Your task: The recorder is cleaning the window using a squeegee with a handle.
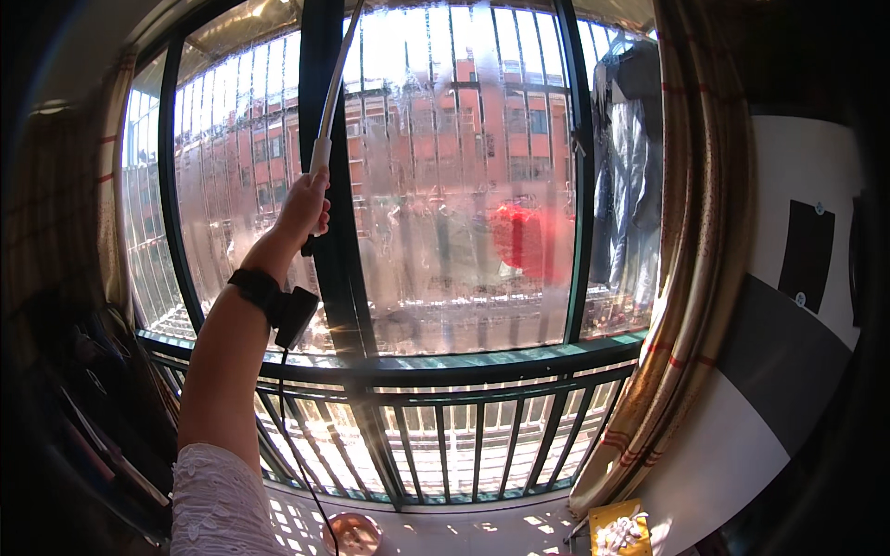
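The left hand (308, 204) is raised in front of the window's dark green upright (350, 301), fingers wrapped firmly around the pale handle (322, 153) of a slim pole (334, 88). The rod climbs past the top edge — its far end is out of view, and I cannot tell whether it touches anything. A dark piece below the fist is probably the butt end. The right hand is not in view, so its grip cannot be told.

The pole looks light and fairly stiff, though so slender a rod might flex, and its length should make the top feel heavier. The thick handle seems the place to hold — lower down for reach, nearer the rod for control. The glass (436, 232) looks wet and streaked, so damp could make the handle slippery. A cable (284, 398) hangs from the wrist unit (296, 318).
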Tool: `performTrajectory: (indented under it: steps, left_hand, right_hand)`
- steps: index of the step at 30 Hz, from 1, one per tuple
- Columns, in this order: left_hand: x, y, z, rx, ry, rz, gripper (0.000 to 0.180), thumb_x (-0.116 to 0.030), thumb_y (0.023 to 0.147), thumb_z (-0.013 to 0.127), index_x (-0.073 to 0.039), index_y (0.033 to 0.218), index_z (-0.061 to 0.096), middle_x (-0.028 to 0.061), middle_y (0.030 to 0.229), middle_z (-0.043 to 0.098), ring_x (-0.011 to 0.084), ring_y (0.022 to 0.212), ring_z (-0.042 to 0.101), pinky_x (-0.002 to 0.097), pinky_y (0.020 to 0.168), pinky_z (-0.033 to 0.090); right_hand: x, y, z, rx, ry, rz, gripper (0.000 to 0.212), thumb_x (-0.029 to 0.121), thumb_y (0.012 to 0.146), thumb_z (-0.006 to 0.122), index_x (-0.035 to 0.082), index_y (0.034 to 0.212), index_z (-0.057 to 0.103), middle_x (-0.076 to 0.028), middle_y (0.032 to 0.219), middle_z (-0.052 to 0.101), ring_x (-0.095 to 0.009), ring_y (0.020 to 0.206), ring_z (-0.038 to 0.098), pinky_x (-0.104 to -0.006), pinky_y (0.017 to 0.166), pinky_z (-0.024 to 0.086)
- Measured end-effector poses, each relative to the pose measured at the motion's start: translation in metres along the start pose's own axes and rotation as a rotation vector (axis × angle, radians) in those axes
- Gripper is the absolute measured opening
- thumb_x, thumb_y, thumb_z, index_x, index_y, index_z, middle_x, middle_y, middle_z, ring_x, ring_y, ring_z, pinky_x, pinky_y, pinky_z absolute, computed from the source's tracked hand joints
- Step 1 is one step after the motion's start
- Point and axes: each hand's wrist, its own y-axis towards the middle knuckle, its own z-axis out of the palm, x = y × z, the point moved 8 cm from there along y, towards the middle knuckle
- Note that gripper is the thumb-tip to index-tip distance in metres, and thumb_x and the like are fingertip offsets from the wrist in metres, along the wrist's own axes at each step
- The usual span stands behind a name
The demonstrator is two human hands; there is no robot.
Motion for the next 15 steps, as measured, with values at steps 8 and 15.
performTrajectory:
  steps: [8, 15]
  left_hand:
    - [0.235, -0.248, -0.004, 0.1, -0.02, -0.175, 0.026, -0.035, 0.097, 0.044, -0.009, 0.094, 0.044, -0.0039, 0.053, 0.039, 0.0042, 0.037, 0.037, 0.0216, 0.032, 0.029]
    - [0.319, -0.458, -0.017, 0.152, 0.112, -0.41, 0.024, -0.03, 0.097, 0.046, -0.006, 0.098, 0.047, -0.0014, 0.056, 0.044, 0.0037, 0.041, 0.041, 0.0214, 0.037, 0.032]
  right_hand:
    - [0.064, 0.011, -0.044, 0.034, -0.117, -0.197, 0.029, 0.027, 0.081, 0.063, 0.006, 0.101, 0.063, -0.017, 0.093, 0.064, -0.034, 0.092, 0.06, -0.0415, 0.081, 0.048]
    - [0.062, -0.014, -0.04, 0.089, -0.189, -0.195, 0.026, 0.023, 0.082, 0.063, 0.004, 0.1, 0.063, -0.019, 0.095, 0.064, -0.036, 0.091, 0.06, -0.0421, 0.081, 0.048]
